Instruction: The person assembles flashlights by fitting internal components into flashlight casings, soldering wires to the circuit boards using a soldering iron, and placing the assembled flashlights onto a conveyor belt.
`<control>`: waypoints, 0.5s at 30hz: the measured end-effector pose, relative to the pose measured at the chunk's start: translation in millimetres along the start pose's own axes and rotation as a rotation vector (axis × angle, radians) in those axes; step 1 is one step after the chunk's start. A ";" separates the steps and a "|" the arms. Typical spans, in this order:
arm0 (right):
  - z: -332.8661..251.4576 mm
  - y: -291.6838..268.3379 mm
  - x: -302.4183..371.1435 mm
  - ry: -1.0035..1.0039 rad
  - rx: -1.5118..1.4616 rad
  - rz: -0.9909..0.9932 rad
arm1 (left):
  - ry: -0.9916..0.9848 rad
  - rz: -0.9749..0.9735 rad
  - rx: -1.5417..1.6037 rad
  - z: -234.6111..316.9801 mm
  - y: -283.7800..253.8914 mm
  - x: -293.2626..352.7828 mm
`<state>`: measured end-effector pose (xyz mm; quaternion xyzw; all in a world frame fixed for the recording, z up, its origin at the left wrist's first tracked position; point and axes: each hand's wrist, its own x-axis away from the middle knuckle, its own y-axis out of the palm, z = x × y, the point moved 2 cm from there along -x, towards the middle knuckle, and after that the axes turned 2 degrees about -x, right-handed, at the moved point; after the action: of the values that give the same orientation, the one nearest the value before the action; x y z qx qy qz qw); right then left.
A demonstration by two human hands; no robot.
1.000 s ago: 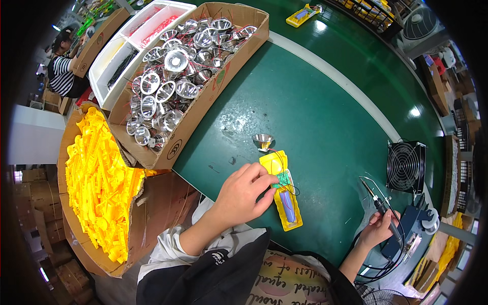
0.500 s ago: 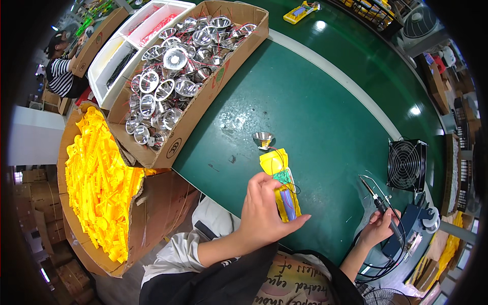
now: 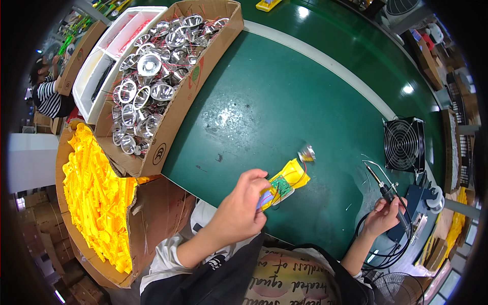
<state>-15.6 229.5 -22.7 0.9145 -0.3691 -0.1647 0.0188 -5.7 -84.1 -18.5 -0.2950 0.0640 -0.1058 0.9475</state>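
Observation:
My left hand (image 3: pixel 241 203) grips a yellow flashlight housing (image 3: pixel 296 174) by its near end, tilted toward the upper right. Inside the housing sit a green circuit board (image 3: pixel 280 186) and a blue battery (image 3: pixel 265 200), part of which my fingers cover. From its far end a small silver reflector cup (image 3: pixel 307 153) hangs on thin wires, blurred by motion. My right hand (image 3: pixel 385 216) is closed round the dark handle of a soldering iron (image 3: pixel 388 194), whose tip points up and left beside a bent metal stand.
A cardboard box of reflector cups (image 3: pixel 195 84) stands at left, next to a white divided tray (image 3: pixel 84 89). Below it is a carton of yellow plastic parts (image 3: pixel 96 203). On the right are a black fan (image 3: pixel 404 144) and a blue soldering station (image 3: pixel 406 216). Another person (image 3: pixel 48 94) sits far left.
My left hand has moved slightly left and turned the housing clockwise, so its far end points up and right. The reflector cup has swung right with it. My right hand still holds the iron.

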 end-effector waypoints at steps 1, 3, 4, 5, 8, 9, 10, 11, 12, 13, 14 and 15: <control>0.2 -1.1 -0.8 0.004 -0.046 -0.030 | 0.005 -0.097 0.001 -2.4 -5.1 -0.1; -1.4 0.3 -0.7 0.015 -0.100 -0.045 | 0.030 -0.203 0.005 -1.9 -14.5 -3.0; -1.6 1.7 -0.6 0.020 -0.094 -0.041 | 0.026 -0.210 0.006 -3.2 -19.1 -4.8; -1.6 2.6 -0.5 0.021 -0.123 -0.049 | 0.060 -0.248 -0.009 -4.3 -22.2 -6.2; -2.5 9.1 2.4 0.022 -0.147 -0.073 | 0.154 -0.269 -0.082 -11.6 -29.7 -5.7; -2.4 10.1 3.1 0.016 -0.142 -0.113 | 0.217 -0.251 -0.141 -13.1 -31.7 -3.9; -1.1 9.9 2.8 0.012 -0.138 -0.148 | 0.216 -0.256 -0.141 -11.3 -32.3 -3.9; -0.4 11.0 3.2 0.015 -0.136 -0.145 | 0.217 -0.214 -0.157 -7.1 -34.1 -3.1; -0.3 12.3 3.5 0.019 -0.132 -0.120 | 0.218 -0.172 -0.173 -4.5 -34.5 -1.7; -0.5 13.3 3.6 0.024 -0.132 -0.096 | 0.216 -0.173 -0.174 -4.4 -32.5 1.1; -0.6 13.7 3.6 0.026 -0.132 -0.095 | 0.211 -0.129 -0.193 -5.8 -30.0 4.5; -0.7 14.2 3.5 0.027 -0.124 -0.106 | 0.206 -0.084 -0.211 -7.5 -27.2 7.5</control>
<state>-22.4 216.8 -20.8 0.9320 -0.3088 -0.1756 0.0715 -4.2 -111.8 -9.5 -0.3828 0.1593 -0.1679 0.8944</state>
